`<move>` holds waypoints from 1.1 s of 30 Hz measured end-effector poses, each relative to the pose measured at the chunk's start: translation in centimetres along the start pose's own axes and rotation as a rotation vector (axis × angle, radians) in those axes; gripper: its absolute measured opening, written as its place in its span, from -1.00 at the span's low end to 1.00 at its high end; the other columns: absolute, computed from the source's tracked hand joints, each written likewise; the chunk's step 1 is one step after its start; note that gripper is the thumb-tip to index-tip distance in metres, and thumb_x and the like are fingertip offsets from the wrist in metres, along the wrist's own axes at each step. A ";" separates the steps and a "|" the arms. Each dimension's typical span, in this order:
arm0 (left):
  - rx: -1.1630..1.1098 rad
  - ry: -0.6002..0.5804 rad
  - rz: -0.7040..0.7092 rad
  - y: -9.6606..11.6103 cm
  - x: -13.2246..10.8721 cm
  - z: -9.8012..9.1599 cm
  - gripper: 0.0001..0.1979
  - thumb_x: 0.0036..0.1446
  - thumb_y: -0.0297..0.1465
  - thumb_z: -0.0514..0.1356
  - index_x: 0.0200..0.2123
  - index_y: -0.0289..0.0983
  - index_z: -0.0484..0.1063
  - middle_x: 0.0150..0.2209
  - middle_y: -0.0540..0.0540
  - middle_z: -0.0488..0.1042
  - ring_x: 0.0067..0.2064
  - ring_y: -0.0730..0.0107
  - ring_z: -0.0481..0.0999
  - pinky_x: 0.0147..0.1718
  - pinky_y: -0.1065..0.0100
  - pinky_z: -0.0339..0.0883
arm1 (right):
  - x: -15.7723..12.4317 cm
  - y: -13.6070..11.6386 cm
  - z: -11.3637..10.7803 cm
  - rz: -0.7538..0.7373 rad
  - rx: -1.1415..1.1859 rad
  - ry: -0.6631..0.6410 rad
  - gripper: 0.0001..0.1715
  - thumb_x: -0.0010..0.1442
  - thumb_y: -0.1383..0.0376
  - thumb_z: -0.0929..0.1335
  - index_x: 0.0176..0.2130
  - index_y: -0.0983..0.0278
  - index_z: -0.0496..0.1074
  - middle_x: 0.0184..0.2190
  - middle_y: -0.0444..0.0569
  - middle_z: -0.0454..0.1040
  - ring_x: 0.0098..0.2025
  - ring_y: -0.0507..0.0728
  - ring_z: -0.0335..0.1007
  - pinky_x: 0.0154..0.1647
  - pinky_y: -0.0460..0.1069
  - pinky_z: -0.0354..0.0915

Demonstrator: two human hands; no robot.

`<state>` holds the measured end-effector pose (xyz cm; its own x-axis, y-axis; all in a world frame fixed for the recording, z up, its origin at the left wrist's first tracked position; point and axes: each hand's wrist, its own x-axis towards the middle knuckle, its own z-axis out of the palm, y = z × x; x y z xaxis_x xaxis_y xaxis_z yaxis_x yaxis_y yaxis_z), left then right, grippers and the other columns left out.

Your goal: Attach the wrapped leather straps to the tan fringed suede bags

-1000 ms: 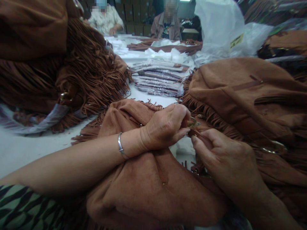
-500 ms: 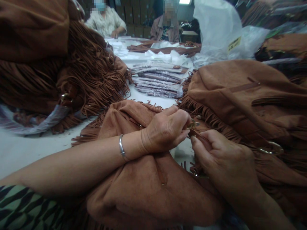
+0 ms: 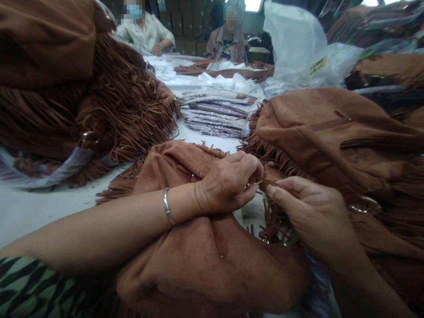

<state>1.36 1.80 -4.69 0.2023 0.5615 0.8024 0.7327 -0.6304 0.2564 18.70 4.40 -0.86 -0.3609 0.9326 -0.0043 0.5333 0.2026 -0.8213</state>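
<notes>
A brown suede-like fringed bag lies on the table in front of me, beneath my forearms. My left hand, with a silver bracelet on its wrist, is closed around a gold metal ring at the bag's right side. Close beside it, my right hand pinches a thin brown leather strap that meets the ring. Whether the strap passes through the ring, I cannot tell. Below the fingers hang short brown tassels near more gold hardware.
Fringed brown bags are piled at the left, with a plastic-wrapped handle. Another bag lies at the right. Ahead are a stack of wrapped strips and a plastic bag. Two people sit across the table.
My right hand has drawn slightly away from the left, so more of the strap shows between them. My left fingers have loosened a little around the ring. The view has shifted slightly.
</notes>
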 end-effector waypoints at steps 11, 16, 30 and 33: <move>0.147 -0.469 -0.162 0.1 0.8 -0.9 -0.64 0.15 -0.35 0.13 -0.02 -0.41 0.23 -0.14 -0.23 0.41 -0.09 0.18 0.34 -0.10 0.16 0.28 | 1.0 -0.1 -1.3 0.313 0.492 -0.208 -0.83 -0.08 0.27 0.45 -0.56 0.33 0.48 -0.81 -0.24 0.21 -0.77 -0.14 -0.06 -0.78 -0.18 -0.22; 0.228 -0.630 -0.111 0.3 1.3 -1.3 -0.63 0.21 -0.16 0.06 -0.22 -0.39 0.36 -0.17 -0.23 0.41 -0.16 0.17 0.32 -0.13 0.18 0.24 | 1.0 0.0 -1.2 0.313 0.486 -0.200 -0.81 -0.13 0.24 0.48 -0.56 0.32 0.48 -0.81 -0.26 0.18 -0.77 -0.14 -0.10 -0.77 -0.17 -0.28; 0.131 -0.685 0.032 -0.5 1.4 -1.8 -0.67 0.25 -0.22 0.00 -0.29 -0.36 0.38 -0.24 -0.20 0.42 -0.21 0.24 0.32 -0.15 0.23 0.23 | 1.3 1.6 -1.4 0.301 0.346 -0.286 -0.72 -0.06 0.17 0.46 -0.54 0.35 0.44 -0.78 -0.22 0.19 -0.74 -0.11 -0.08 -0.74 -0.16 -0.23; 0.225 -0.685 0.049 -0.1 1.5 -1.6 -0.69 0.24 -0.25 -0.01 -0.28 -0.38 0.36 -0.25 -0.23 0.42 -0.21 0.19 0.33 -0.13 0.18 0.23 | 1.2 1.4 -1.3 0.303 0.363 -0.261 -0.72 -0.07 0.18 0.45 -0.57 0.33 0.41 -0.82 -0.25 0.12 -0.76 -0.12 -0.14 -0.75 -0.16 -0.29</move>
<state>0.54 1.77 -2.65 0.5462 0.7919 0.2729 0.8135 -0.5792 0.0525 20.05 6.22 -1.28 -0.4343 0.8188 -0.3754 0.3607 -0.2238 -0.9054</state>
